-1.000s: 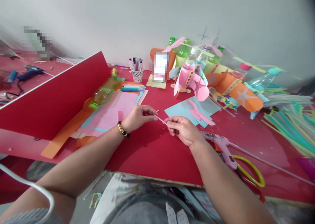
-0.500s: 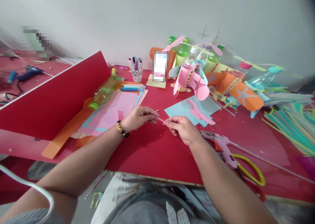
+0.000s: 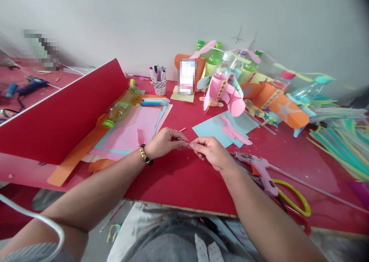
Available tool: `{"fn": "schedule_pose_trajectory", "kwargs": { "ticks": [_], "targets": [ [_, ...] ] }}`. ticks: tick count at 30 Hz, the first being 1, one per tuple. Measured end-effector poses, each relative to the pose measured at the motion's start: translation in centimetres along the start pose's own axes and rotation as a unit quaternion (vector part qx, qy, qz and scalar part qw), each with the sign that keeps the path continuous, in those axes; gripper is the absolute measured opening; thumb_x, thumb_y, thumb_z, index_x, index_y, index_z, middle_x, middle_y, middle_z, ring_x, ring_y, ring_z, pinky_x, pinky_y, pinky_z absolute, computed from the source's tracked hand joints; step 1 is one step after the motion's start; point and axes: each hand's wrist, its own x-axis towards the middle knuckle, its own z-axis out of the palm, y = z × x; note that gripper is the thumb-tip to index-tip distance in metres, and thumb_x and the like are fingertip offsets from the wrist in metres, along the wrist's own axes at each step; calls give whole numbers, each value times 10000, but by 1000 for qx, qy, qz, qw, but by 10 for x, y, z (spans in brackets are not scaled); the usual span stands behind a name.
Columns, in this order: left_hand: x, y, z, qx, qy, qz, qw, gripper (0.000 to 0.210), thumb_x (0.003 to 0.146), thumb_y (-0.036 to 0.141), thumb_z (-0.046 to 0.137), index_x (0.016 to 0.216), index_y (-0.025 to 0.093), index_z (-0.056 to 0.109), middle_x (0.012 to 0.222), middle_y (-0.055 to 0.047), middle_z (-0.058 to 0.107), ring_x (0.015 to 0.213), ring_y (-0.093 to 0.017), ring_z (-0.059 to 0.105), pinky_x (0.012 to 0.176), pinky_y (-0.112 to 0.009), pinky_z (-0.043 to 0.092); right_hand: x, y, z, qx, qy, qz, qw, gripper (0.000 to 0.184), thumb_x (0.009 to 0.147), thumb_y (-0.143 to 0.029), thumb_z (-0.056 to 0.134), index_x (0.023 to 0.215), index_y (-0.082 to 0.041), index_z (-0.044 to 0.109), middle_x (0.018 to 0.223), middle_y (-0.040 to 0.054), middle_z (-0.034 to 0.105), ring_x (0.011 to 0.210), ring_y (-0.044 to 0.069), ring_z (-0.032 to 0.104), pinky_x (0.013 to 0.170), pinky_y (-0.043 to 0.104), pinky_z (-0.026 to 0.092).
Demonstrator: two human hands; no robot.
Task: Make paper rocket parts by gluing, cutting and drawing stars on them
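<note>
A thin pink paper strip [image 3: 183,140] stretches between my two hands, above the red tabletop. My left hand [image 3: 165,143], with a beaded bracelet at the wrist, pinches one end of it. At the other end, the fingertips of my right hand [image 3: 211,150] are closed on the strip; the fingers hide much of it. A short pink piece [image 3: 182,130] lies on the table just behind my left fingers. Behind my right hand, a pink paper propeller [image 3: 235,131] rests on light blue sheets [image 3: 206,125].
A pink glue gun [image 3: 261,169] and yellow-handled scissors [image 3: 300,200] lie right of my right forearm. Decorated bottle planes [image 3: 221,91] stand at the back right. At left are coloured papers [image 3: 129,125], a plastic bottle [image 3: 121,106] and a red upright board [image 3: 72,120]. A pen cup [image 3: 159,86] stands behind.
My left hand has slid right along the strip, so its fingertips are now closer to my right fingertips. The right hand has hardly moved.
</note>
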Motion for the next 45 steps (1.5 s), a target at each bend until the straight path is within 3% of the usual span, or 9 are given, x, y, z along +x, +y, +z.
{"fn": "schedule_pose_trajectory", "kwargs": {
  "ticks": [12, 21, 27, 30, 33, 38, 41, 43, 45],
  "targets": [
    [3, 6, -11, -70, 72, -74, 992, 293, 658, 383, 808, 717, 112, 712, 602, -22, 670, 541, -99, 590, 542, -201, 489, 1, 0, -4, -67, 25, -32, 997, 231, 826, -373, 633, 800, -160, 718, 552, -37, 512, 467, 66, 406, 452, 216, 292],
    [7, -3, -13, -20, 167, -25, 985, 434, 854, 509, 570, 613, 154, 511, 501, 32, 518, 469, -74, 496, 516, -194, 435, 2, 1, -7, -70, 44, -34, 996, 242, 817, -383, 634, 793, -157, 716, 544, -35, 506, 483, 75, 421, 474, 220, 311],
    [5, -1, -8, 51, 124, 14, 991, 296, 807, 423, 672, 718, 141, 646, 646, -4, 624, 600, -101, 548, 591, -214, 429, 1, 0, -5, -118, 37, -35, 992, 235, 822, -375, 617, 800, -159, 706, 570, -25, 539, 493, 82, 434, 483, 226, 325],
    [3, 1, -3, 61, 72, 34, 995, 236, 780, 385, 709, 842, 157, 715, 801, -35, 693, 719, -135, 603, 677, -244, 457, 0, -3, -3, -158, 27, -38, 986, 234, 829, -370, 603, 781, -160, 695, 570, -27, 539, 505, 86, 435, 505, 232, 338],
    [2, 1, 3, 67, 31, 42, 996, 193, 793, 355, 697, 803, 164, 717, 798, -35, 692, 733, -145, 612, 701, -259, 467, 0, -5, -1, -179, 14, -32, 983, 235, 832, -366, 591, 779, -160, 690, 571, -31, 531, 512, 87, 422, 510, 235, 333],
    [2, 1, 2, 63, 107, 49, 991, 227, 819, 360, 665, 734, 150, 651, 722, -11, 628, 671, -120, 561, 648, -238, 439, 1, -3, -3, -203, 19, -27, 979, 229, 829, -364, 593, 733, -171, 670, 558, -36, 527, 495, 84, 413, 504, 237, 324],
    [2, 3, -4, 56, 165, 42, 984, 362, 901, 429, 539, 675, 148, 579, 640, 0, 579, 617, -111, 535, 632, -235, 439, 2, -1, -7, -180, 63, -41, 981, 231, 828, -370, 598, 725, -174, 666, 564, -33, 530, 485, 84, 420, 495, 236, 331],
    [2, 3, -6, 98, 166, 47, 980, 437, 937, 449, 460, 633, 152, 558, 611, -7, 566, 597, -117, 534, 630, -243, 445, 4, 0, -10, -144, 114, -55, 982, 242, 833, -380, 592, 729, -173, 660, 559, -32, 522, 476, 86, 417, 474, 234, 324],
    [1, 3, -6, 178, 124, 62, 974, 416, 940, 435, 462, 675, 153, 613, 678, -31, 628, 657, -140, 584, 676, -259, 469, 6, 1, -13, -98, 161, -69, 980, 243, 836, -392, 590, 758, -173, 661, 551, -36, 506, 462, 86, 405, 444, 230, 300]
  ]
}}
